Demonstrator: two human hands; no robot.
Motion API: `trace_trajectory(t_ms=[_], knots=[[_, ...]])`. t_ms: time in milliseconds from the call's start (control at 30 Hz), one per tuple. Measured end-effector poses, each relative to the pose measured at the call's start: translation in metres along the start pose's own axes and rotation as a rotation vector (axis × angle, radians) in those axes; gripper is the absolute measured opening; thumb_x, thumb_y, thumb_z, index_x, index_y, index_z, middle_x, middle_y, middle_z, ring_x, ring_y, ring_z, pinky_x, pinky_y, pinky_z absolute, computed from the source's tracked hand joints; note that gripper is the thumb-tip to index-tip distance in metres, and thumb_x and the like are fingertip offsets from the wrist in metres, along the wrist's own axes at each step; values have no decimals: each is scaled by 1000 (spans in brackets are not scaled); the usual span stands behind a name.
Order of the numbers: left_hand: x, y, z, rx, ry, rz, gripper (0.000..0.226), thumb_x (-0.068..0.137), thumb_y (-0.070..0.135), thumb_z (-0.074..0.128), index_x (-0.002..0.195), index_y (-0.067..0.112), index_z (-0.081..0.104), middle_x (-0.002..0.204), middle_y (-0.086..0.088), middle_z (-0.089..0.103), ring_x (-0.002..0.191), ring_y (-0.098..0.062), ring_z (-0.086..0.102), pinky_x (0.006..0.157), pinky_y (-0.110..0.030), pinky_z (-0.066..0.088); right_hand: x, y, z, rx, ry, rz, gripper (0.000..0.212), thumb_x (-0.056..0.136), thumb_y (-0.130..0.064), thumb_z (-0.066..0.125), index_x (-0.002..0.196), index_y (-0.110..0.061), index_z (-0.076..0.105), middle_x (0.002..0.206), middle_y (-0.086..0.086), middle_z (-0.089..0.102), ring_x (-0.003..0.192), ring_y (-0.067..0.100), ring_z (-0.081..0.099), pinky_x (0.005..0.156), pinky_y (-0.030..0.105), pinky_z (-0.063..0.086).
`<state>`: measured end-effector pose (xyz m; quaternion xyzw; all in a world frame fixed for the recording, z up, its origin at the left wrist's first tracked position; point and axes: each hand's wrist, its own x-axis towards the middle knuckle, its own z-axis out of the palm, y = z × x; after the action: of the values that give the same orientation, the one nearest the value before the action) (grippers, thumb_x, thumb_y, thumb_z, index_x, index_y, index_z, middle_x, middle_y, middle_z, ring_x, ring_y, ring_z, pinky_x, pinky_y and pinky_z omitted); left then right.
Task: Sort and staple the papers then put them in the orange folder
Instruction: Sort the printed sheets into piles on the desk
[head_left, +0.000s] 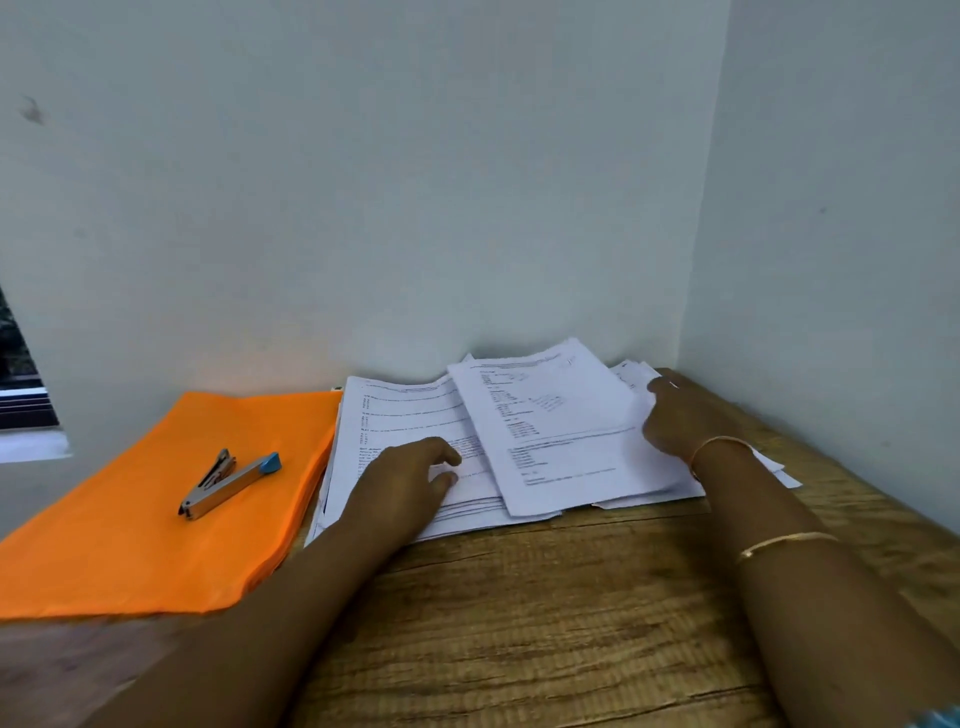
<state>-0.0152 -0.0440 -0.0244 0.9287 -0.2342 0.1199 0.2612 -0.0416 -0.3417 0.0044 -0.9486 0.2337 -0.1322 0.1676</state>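
A loose heap of printed white papers (545, 431) lies on the wooden table by the wall corner. My left hand (405, 483) rests on the left stack with fingers curled loosely, pressing it down. My right hand (680, 415) is on the right side of the heap, fingers curled round the edge of the top sheets, which are slightly raised. The orange folder (156, 519) lies flat at the left. On it sits a metal stapler (228, 483) with a blue end, its jaw sprung open.
The wooden table (545, 623) stretches toward me below the papers. Walls close in behind and on the right, forming a corner. A window edge (21, 395) shows at far left. Thin bangles (779, 543) circle my right wrist.
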Motion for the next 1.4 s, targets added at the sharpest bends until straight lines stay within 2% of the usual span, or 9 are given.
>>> trace_trajectory(t_ms=[167, 300, 400, 533, 900, 1100, 1167, 1233, 1400], knots=[[1, -3, 1, 40, -88, -55, 30, 93, 37, 53, 121, 28, 58, 129, 6, 57, 118, -13, 50, 95, -25, 37, 5, 20, 9, -95, -8, 144, 39, 92, -16, 43, 130, -14, 51, 137, 12, 49, 124, 31, 47, 104, 38, 39], [1, 0, 2, 55, -162, -90, 46, 91, 52, 47, 130, 28, 51, 138, 6, 50, 123, -14, 47, 98, -27, 36, 4, 10, 11, -156, 86, 136, 46, 84, -29, 47, 128, -17, 51, 134, 14, 51, 122, 34, 47, 102, 43, 40], [-1, 0, 4, 56, -204, -76, 54, 90, 57, 44, 136, 28, 45, 144, 7, 43, 129, -14, 41, 104, -30, 33, -3, -7, 12, -170, -71, 124, 71, 86, -62, 41, 144, -23, 29, 154, 15, 22, 141, 39, 19, 110, 59, 18], [-2, 0, 4, 61, -230, -62, 55, 91, 56, 44, 138, 28, 41, 148, 7, 37, 135, -13, 34, 109, -32, 29, -4, -5, 19, -226, -231, 251, 99, 73, -85, 37, 151, -33, 3, 157, 16, -13, 141, 48, -13, 107, 70, 0], [-3, 1, 2, 86, -271, -66, 64, 87, 62, 44, 141, 27, 37, 150, 7, 35, 135, -14, 35, 109, -33, 29, 0, 11, 18, -141, -230, 388, 78, 90, -62, 34, 152, -22, 8, 155, 24, -9, 143, 44, -7, 111, 60, -2], [-3, 2, -2, 106, -308, -69, 81, 74, 72, 50, 142, 30, 34, 150, 7, 33, 135, -15, 35, 109, -34, 31, -4, 5, 18, -186, -155, 286, 75, 90, -68, 27, 150, -24, 16, 157, 20, -10, 144, 38, -14, 110, 63, -6], [-3, 4, -3, 111, -293, -60, 79, 73, 71, 52, 140, 32, 37, 148, 8, 38, 132, -15, 39, 106, -33, 34, -5, -7, 20, -143, -58, 178, 70, 91, -66, 28, 148, -24, 24, 158, 18, 0, 146, 34, -8, 110, 63, -4], [-3, 5, -5, 103, -259, -42, 74, 73, 71, 54, 135, 33, 44, 143, 9, 44, 127, -13, 44, 103, -30, 36, -9, -23, 21, -44, 38, 42, 62, 93, -59, 34, 143, -23, 36, 155, 14, 20, 144, 33, 11, 112, 58, 7], [-3, 6, -10, 5, -194, 10, 51, 78, 62, 58, 118, 30, 61, 125, 11, 59, 112, -9, 53, 91, -26, 40, -24, -57, 28, 217, 86, -226, 37, 95, -47, 43, 115, -20, 60, 125, 5, 57, 114, 25, 52, 96, 39, 41]])
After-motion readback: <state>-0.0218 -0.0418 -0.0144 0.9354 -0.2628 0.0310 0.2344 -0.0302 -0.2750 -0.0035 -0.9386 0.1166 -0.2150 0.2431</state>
